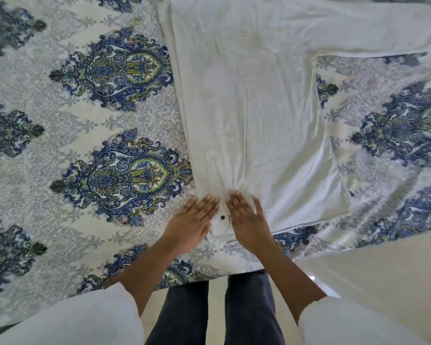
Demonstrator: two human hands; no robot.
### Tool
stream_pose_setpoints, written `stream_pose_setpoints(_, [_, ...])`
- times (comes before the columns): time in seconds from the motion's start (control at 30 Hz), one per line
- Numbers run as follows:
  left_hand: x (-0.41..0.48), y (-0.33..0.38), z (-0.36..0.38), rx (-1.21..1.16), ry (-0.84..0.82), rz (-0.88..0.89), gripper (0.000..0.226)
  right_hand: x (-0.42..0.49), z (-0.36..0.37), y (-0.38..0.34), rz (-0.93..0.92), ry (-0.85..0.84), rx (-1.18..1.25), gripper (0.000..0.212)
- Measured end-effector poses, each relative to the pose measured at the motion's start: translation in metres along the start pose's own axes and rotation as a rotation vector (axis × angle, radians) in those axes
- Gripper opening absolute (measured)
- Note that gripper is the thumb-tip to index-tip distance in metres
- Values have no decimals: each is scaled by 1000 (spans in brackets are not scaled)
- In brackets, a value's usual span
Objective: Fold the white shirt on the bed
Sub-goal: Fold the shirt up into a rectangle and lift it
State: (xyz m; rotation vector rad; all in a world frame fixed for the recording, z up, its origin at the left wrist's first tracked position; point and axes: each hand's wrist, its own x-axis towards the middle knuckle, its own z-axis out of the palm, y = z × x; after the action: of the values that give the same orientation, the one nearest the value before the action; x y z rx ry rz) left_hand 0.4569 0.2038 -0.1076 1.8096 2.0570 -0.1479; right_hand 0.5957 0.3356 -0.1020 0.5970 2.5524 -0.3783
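Observation:
The white shirt (254, 115) lies flat on the bed (90, 120), its body running from the near edge up to the top of the view. One sleeve (373, 33) stretches out to the upper right. The left side of the shirt looks folded inward along a straight edge. My left hand (192, 225) and my right hand (246, 220) press flat on the near end of the shirt, fingers straight, side by side. Between them a narrow cuff-like strip with a small dark button (222, 217) shows.
The bedspread is white with large blue and green paisley medallions (125, 170). The bed's near edge runs past my dark trouser legs (249, 307). Pale floor (383, 275) lies at the lower right.

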Motion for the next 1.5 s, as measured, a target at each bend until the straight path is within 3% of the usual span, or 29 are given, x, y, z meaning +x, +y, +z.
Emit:
stream_pose_setpoints(0.07, [-4,6,-2,6,31,3,51,-7,0,5,-37,-24,59,51])
stream_pose_setpoints(0.2, [17,20,-31,-41,208,-71,40,0,-45,24,-2,189,415,42])
stream_pose_setpoints(0.33, [74,41,-71,-139,281,-129,35,4,-81,69,128,156,661,36])
stream_pose_setpoints(0.43, [113,58,-91,-208,256,-145,39,9,-90,111,282,183,717,36])
stream_pose_setpoints(0.57, [161,84,-110,-321,286,-231,44,11,-97,179,664,264,663,40])
stream_pose_setpoints(0.67, [202,102,-120,-436,210,-319,30,15,-85,225,810,96,776,43])
stream_pose_setpoints(0.73, [226,113,-124,-531,124,-338,34,14,-79,243,734,-38,824,38])
stream_pose_setpoints(0.83, [254,128,-116,-607,-25,-329,46,4,-74,264,601,-211,640,35])
stream_pose_setpoints(0.97, [266,148,-97,-621,-196,-313,46,-20,-62,278,627,-357,592,36])
stream_pose_setpoints(1.07, [271,154,-95,-741,-188,-343,38,-30,-57,283,652,-364,687,38])
stream_pose_setpoints(1.13, [279,151,-103,-806,-79,-431,33,-32,-60,282,665,-273,755,33])
stream_pose_setpoints(1.27, [317,129,-127,-685,190,-482,23,-14,-75,271,678,121,1166,18])
stream_pose_setpoints(1.5, [405,85,-159,-56,268,-494,52,27,-79,266,602,217,1083,15])
